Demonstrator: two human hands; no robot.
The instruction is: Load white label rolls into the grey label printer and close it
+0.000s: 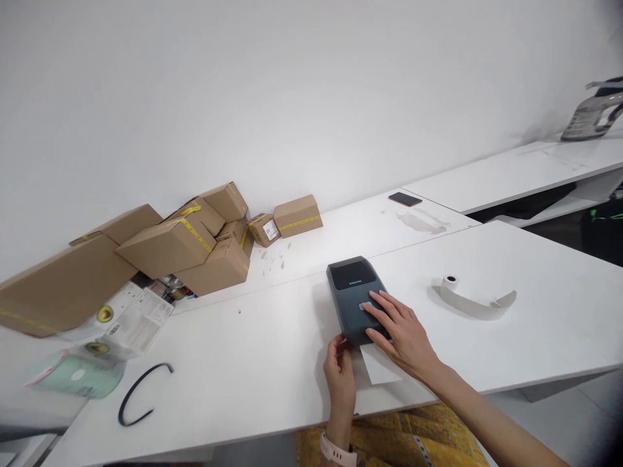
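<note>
A dark grey-blue device [353,305] with a black glossy panel at its far end lies on the white table [253,363]. Over its near right part rests my right hand [402,327], fingers spread, a fingertip on the small light button. My left hand [341,370] is at the device's near left corner, its fingers curled against the edge; whether they grip anything is hidden. White paper [379,364] extends from under the near end of the device, between my two hands. A pale watch band is on my left wrist.
Cardboard boxes [165,246] are piled at the back left. To the right lies a partly unrolled paper roll [474,306]. A phone [405,199] is farther back, a black curved band [129,399] and a mint package [90,376] at the left, a large container [586,120] far right.
</note>
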